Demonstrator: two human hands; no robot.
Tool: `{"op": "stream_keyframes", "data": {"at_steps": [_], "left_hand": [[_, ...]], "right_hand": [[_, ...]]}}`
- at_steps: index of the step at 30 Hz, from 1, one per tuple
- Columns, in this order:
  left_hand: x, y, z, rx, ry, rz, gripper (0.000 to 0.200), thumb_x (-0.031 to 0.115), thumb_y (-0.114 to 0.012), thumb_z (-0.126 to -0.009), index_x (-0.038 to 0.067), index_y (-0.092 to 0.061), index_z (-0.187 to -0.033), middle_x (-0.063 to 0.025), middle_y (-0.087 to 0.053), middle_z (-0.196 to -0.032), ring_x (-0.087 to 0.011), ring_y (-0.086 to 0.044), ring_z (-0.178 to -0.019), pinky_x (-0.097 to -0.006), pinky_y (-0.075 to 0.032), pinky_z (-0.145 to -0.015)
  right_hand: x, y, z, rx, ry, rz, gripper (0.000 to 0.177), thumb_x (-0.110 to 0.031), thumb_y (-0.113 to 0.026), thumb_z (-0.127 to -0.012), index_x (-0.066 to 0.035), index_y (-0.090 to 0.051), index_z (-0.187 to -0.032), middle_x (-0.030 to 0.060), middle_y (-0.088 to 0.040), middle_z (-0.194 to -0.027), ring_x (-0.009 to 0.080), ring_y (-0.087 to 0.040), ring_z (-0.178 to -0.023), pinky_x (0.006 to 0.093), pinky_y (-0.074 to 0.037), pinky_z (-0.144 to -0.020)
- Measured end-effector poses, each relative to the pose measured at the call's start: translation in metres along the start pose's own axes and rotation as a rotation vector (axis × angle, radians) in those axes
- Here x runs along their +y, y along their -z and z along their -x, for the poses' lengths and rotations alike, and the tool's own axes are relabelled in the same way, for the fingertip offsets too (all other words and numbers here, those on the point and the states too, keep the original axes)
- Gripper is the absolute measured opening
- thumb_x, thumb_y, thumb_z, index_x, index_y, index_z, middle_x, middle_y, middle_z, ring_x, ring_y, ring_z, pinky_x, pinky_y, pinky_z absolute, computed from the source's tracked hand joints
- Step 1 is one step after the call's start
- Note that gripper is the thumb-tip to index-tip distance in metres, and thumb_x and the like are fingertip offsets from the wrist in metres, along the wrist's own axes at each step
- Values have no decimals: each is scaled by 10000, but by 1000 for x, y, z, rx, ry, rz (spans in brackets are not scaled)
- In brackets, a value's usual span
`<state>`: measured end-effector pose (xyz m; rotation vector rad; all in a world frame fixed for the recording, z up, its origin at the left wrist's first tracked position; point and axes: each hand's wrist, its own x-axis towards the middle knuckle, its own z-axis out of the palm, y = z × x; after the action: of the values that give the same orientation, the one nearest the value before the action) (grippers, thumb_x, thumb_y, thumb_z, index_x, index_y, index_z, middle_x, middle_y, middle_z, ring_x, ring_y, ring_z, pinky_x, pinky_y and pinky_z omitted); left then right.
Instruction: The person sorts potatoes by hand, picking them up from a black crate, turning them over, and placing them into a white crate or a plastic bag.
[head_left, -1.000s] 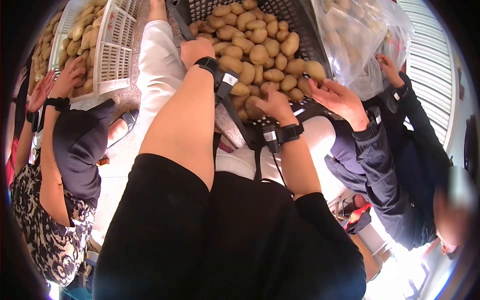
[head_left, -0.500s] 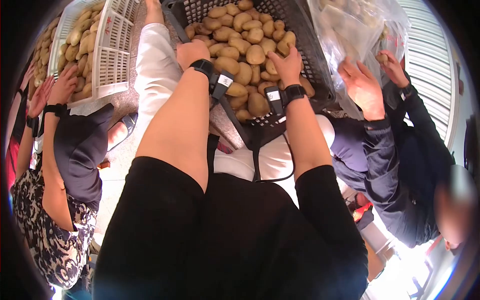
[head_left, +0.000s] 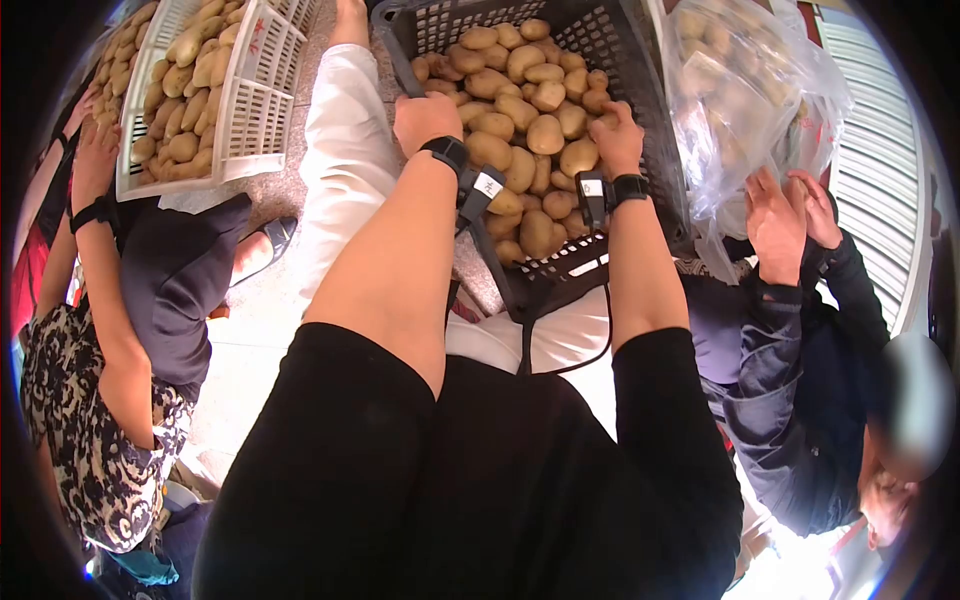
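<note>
A black plastic crate full of potatoes stands in front of me. My left hand is closed over the crate's left rim, with its fingertips hidden from the camera. Inside the right wall, my right hand has its fingers curled down over a potato, most of which the hand covers. Other potatoes lie close around those fingers. Both wrists wear black straps with small labelled devices.
At the left, a white crate holds more potatoes, with a co-worker's hands beside it. Clear plastic bags with potatoes stand at the right, near another co-worker's hands. A person's white-trousered leg runs along my crate's left side.
The view has shifted, so the crates sit lower and further right. My right hand's spread fingers have drawn together. My left hand stays on the rim. The right co-worker's hands have come closer together.
</note>
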<state>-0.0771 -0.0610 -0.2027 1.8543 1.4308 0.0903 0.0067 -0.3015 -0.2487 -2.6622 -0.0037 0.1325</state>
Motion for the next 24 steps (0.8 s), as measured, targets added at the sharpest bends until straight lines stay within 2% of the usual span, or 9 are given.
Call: {"op": "stream_keyframes", "data": {"at_steps": [3,5,9,12,14,15,18,22,24], "left_hand": [[-4,-4,-3,-27,-25,3,308,192,-466,-737,-42,-515,-931,-223,-568,-907,-349,-545,-867,-404,-429,-766],[-6,-5,-4,-40,-48,1,309,190,-464,-735,-52,-512,-921,-232,-566,-898,-351,-545,-863,-407,-427,-764],[-13,-10,-10,-53,-96,4,316,180,-453,-732,-75,-502,-912,-260,-558,-880,-362,-544,-854,-406,-421,-764],[-17,-13,-12,-52,-116,-33,386,238,-425,-738,-111,-535,-861,-259,-571,-842,-361,-550,-836,-383,-423,-748],[-16,-13,-13,-35,-94,-40,375,237,-431,-736,-100,-543,-859,-260,-569,-852,-364,-549,-835,-384,-423,-747],[-14,-12,-11,-29,-93,-39,375,237,-431,-736,-100,-543,-859,-260,-569,-852,-364,-549,-835,-384,-423,-747],[-10,-7,-4,46,-72,39,356,230,-449,-729,-89,-553,-846,-260,-568,-858,-369,-547,-837,-386,-423,-745],[-3,-2,1,49,-12,40,328,219,-489,-710,-65,-557,-859,-255,-569,-856,-368,-546,-850,-387,-424,-770],[-2,-2,0,51,-5,42,326,216,-488,-711,-65,-556,-861,-255,-569,-857,-367,-546,-850,-387,-425,-770]], "right_hand": [[-10,42,24,-1,114,-214,362,-219,-593,-659,-167,-558,-1015,111,-591,-862,243,-555,-729,314,-455,-642],[-25,73,57,-450,-35,-673,371,-195,-570,-687,-144,-543,-1054,33,-575,-811,118,-521,-629,230,-427,-535],[-24,81,103,-838,45,-453,484,-135,-601,-695,-70,-453,-1151,21,-542,-714,33,-465,-572,180,-388,-504],[-23,68,101,-671,-143,-538,493,-118,-626,-677,-68,-458,-1139,72,-581,-736,123,-547,-613,234,-433,-570],[-32,56,94,-284,102,-74,539,-99,-623,-668,-96,-422,-1168,145,-557,-986,265,-566,-833,311,-447,-715],[-37,48,90,-286,107,-77,539,-99,-623,-668,-96,-422,-1168,145,-557,-986,265,-566,-833,311,-447,-715],[-53,21,74,-508,442,116,761,-148,-669,-590,-179,-295,-1252,100,-194,-1344,310,-401,-1100,363,-382,-875],[-64,-9,40,-729,342,357,784,-152,-689,-549,-218,-321,-1238,85,-119,-1371,322,-424,-1080,374,-403,-858],[-72,-15,26,-796,314,449,697,-141,-686,-552,-194,-380,-1177,92,-240,-1289,311,-454,-1049,370,-424,-831]]}}
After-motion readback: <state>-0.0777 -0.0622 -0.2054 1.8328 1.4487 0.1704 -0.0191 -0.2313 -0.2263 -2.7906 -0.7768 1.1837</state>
